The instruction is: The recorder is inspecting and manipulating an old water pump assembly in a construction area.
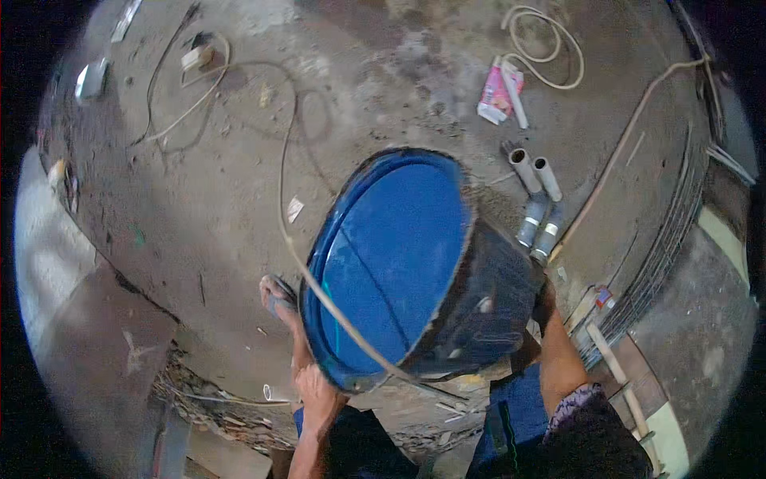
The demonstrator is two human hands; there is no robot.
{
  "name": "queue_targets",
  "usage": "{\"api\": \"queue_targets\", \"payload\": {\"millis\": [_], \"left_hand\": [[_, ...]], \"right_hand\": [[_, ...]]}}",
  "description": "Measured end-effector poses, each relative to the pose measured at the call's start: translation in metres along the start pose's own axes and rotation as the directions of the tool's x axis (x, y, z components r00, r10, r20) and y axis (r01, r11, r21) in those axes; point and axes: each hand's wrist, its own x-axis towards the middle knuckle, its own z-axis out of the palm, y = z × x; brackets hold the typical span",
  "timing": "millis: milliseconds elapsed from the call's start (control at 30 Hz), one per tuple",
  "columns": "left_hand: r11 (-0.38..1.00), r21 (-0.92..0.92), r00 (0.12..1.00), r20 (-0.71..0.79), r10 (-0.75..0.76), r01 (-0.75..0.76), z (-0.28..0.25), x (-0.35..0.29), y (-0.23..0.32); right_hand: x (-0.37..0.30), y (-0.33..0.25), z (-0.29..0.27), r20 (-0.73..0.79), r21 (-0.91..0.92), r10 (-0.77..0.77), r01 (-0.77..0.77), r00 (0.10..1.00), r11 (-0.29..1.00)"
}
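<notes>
A large tub (391,263) with a round blue face and a dark, dirt-caked outer wall is tilted on its side in front of me. Whether the blue face is its inside or its base, I cannot tell. My left hand (321,391) grips the rim at the lower left, fingers partly hidden behind it. At the opposite end, my right hand (546,303) holds the dark wall, its fingers in shadow. A beige hose (343,319) runs across the blue face from upper left to lower right.
Grey pipe pieces (536,209) lie right of the tub, near a pink packet (500,97) and a coiled pale hose (550,56). Metal rods (662,239) line the right side. Left of the tub is a sandalled foot (279,297). Rubble (215,399) lies at lower left.
</notes>
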Motion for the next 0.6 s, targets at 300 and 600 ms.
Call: {"api": "queue_targets", "payload": {"millis": [300, 600], "left_hand": [[0.984, 0.045, 0.984, 0.035, -0.174, 0.172, 0.018, -0.032, -0.016], [0.976, -0.011, 0.974, 0.075, -0.215, 0.217, 0.009, -0.037, 0.005]], "right_hand": [[-0.019, -0.004, 0.014, 0.006, 0.108, 0.010, -0.010, 1.000, 0.994], [-0.024, -0.019, 0.043, -0.168, -0.035, -0.140, 0.136, 0.976, 0.990]]}}
